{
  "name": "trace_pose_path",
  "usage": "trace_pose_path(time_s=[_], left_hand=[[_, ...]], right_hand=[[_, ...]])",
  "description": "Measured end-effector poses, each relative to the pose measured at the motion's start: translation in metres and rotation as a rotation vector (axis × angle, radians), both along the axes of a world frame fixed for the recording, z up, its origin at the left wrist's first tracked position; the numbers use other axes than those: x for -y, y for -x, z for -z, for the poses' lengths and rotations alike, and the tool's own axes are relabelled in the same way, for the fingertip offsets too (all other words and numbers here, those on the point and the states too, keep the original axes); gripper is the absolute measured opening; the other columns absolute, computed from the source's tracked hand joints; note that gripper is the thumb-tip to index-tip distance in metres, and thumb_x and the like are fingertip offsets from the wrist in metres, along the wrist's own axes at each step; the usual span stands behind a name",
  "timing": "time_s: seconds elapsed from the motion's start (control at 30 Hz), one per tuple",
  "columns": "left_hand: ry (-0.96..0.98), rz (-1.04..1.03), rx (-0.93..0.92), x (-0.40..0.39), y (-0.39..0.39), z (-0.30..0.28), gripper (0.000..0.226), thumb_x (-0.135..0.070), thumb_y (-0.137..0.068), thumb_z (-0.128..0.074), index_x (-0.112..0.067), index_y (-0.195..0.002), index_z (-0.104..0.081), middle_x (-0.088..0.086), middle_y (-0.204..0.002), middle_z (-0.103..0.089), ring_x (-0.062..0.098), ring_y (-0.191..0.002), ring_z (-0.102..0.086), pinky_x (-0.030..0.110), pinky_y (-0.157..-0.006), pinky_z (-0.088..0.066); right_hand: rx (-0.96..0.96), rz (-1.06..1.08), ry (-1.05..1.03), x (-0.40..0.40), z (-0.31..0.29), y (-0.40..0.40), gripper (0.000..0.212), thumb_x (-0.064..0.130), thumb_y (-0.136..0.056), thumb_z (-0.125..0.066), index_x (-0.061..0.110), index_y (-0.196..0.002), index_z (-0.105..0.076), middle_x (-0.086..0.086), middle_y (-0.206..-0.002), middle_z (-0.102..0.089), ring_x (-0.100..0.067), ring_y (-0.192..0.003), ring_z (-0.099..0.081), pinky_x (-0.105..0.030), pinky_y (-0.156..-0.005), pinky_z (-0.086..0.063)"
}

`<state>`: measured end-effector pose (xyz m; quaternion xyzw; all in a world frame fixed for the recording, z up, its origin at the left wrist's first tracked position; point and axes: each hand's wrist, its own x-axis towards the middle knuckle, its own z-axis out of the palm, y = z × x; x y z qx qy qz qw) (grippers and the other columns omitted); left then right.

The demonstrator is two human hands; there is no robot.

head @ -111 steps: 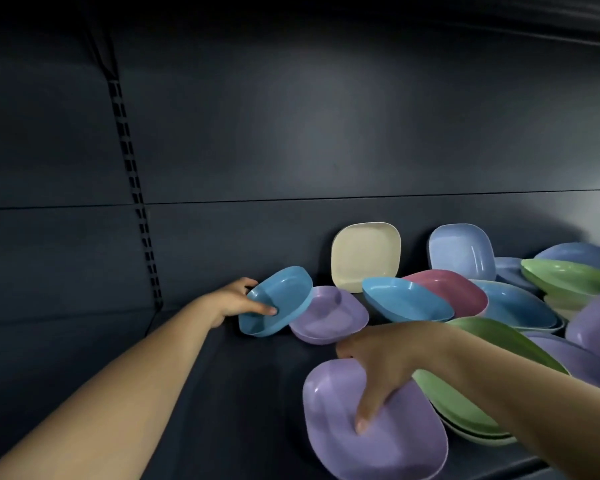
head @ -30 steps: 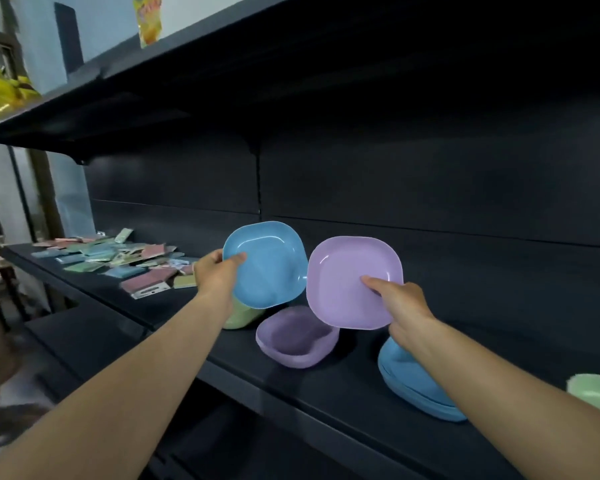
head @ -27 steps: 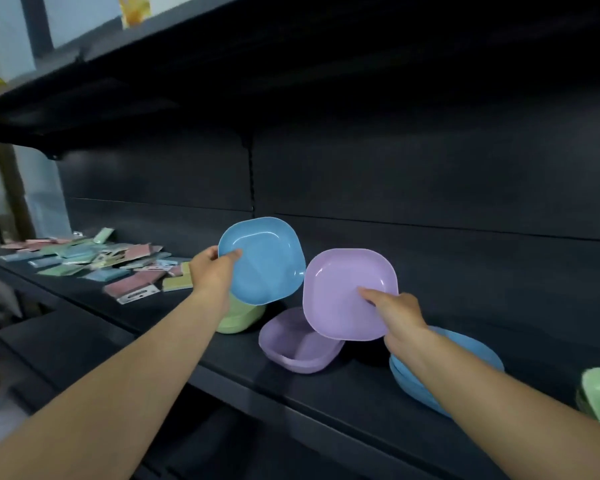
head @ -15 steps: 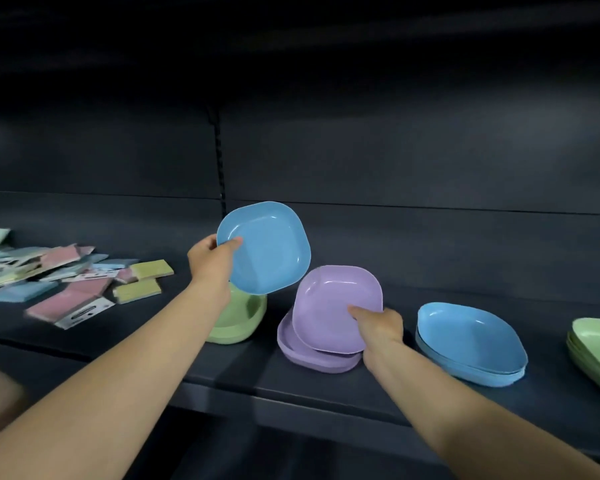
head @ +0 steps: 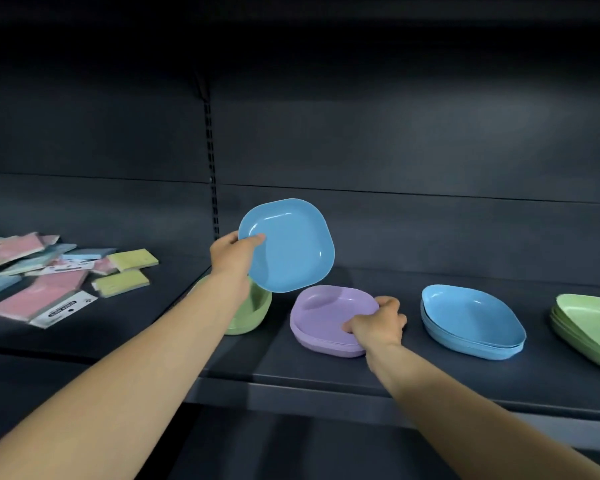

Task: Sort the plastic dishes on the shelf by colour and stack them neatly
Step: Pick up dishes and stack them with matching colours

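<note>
Now the right hand (head: 378,325) grips the purple plate (head: 329,311) on its pile. The left hand (head: 232,254) pinches the blue plate (head: 288,245) up high; set it flat on the blue pile (head: 471,323).

The green stack (head: 589,327) at the right edge of the frame is chopped off, so no idea how wide it goes. The green bowl (head: 253,311) at centre is half hidden behind the left forearm and the raised blue plate (head: 288,245). The packets (head: 49,268) at far left run out of frame, and their label print is too blurry to read.
</note>
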<state>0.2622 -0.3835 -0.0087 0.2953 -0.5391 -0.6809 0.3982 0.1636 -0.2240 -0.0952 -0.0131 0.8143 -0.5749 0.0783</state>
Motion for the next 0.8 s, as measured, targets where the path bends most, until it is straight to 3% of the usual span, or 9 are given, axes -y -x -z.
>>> trace_pose_path(time_s=[0.13, 0.23, 0.37, 0.43, 0.53, 0.63, 0.73, 0.8], left_hand=[[0.005, 0.042, 0.010, -0.008, 0.006, -0.004, 0.012, -0.008, -0.084, -0.066, -0.018, -0.077, -0.062, 0.005, -0.095, -0.065, 0.029, -0.092, -0.061, 0.039, -0.084, -0.051], [0.051, 0.104, 0.004, -0.028, 0.015, -0.011, 0.012, -0.009, -0.084, -0.066, -0.017, -0.077, -0.062, 0.001, -0.087, -0.065, 0.028, -0.089, -0.061, 0.041, -0.085, -0.051], [0.100, 0.194, -0.003, -0.069, 0.036, -0.019, 0.008, -0.010, -0.083, -0.068, -0.017, -0.081, -0.064, 0.005, -0.096, -0.068, 0.029, -0.095, -0.064, 0.042, -0.086, -0.052], [0.121, 0.221, 0.000, -0.093, 0.048, -0.020, 0.006, -0.011, -0.083, -0.068, -0.016, -0.083, -0.065, 0.008, -0.100, -0.069, 0.030, -0.097, -0.065, 0.044, -0.087, -0.054], [0.156, 0.255, 0.024, -0.127, 0.065, -0.020, 0.006, -0.012, -0.083, -0.068, -0.017, -0.084, -0.065, 0.006, -0.098, -0.070, 0.028, -0.094, -0.066, 0.045, -0.085, -0.055], [0.165, 0.293, 0.040, -0.158, 0.085, -0.014, 0.006, -0.012, -0.083, -0.069, -0.017, -0.083, -0.065, 0.005, -0.094, -0.070, 0.027, -0.090, -0.067, 0.041, -0.081, -0.056], [0.171, 0.319, 0.062, -0.186, 0.105, -0.002, 0.007, -0.011, -0.084, -0.068, -0.016, -0.081, -0.065, 0.003, -0.088, -0.069, 0.022, -0.082, -0.066, 0.031, -0.069, -0.053], [0.167, 0.324, 0.097, -0.201, 0.118, 0.008, 0.009, -0.011, -0.084, -0.068, -0.017, -0.079, -0.064, 0.001, -0.085, -0.068, 0.019, -0.078, -0.064, 0.028, -0.066, -0.051]], right_hand=[[-0.161, -0.117, -0.019, -0.017, -0.014, -0.004, 0.070, 0.011, -0.074, -0.074, 0.018, -0.134, -0.037, -0.007, -0.136, -0.029, -0.029, -0.124, -0.040, -0.036, -0.098, -0.042], [-0.347, -0.159, 0.043, -0.043, -0.035, -0.003, 0.073, 0.025, -0.071, -0.081, 0.020, -0.133, -0.041, 0.001, -0.129, -0.033, -0.016, -0.117, -0.042, -0.030, -0.099, -0.040], [-0.406, -0.187, 0.177, -0.085, -0.062, 0.006, 0.056, 0.026, -0.076, -0.077, 0.025, -0.122, -0.046, 0.008, -0.125, -0.038, -0.005, -0.109, -0.043, -0.023, -0.089, -0.036], [-0.411, -0.223, 0.230, -0.107, -0.066, 0.015, 0.048, 0.018, -0.077, -0.074, 0.026, -0.117, -0.048, 0.010, -0.126, -0.043, -0.004, -0.112, -0.046, -0.022, -0.087, -0.037], [-0.383, -0.279, 0.340, -0.141, -0.066, 0.029, 0.053, 0.014, -0.066, -0.067, 0.021, -0.117, -0.055, 0.005, -0.125, -0.056, -0.009, -0.116, -0.052, -0.027, -0.092, -0.044], [-0.354, -0.314, 0.466, -0.172, -0.064, 0.044, 0.058, 0.007, -0.058, -0.054, 0.017, -0.115, -0.057, 0.002, -0.113, -0.064, -0.013, -0.111, -0.058, -0.022, -0.083, -0.045], [-0.289, -0.379, 0.570, -0.196, -0.059, 0.060, 0.059, 0.004, -0.055, -0.049, 0.018, -0.110, -0.062, -0.001, -0.109, -0.068, -0.019, -0.104, -0.060, -0.031, -0.086, -0.045], [-0.224, -0.406, 0.662, -0.208, -0.054, 0.072, 0.059, 0.003, -0.055, -0.047, 0.015, -0.110, -0.062, -0.003, -0.105, -0.068, -0.019, -0.093, -0.059, -0.030, -0.079, -0.042]])
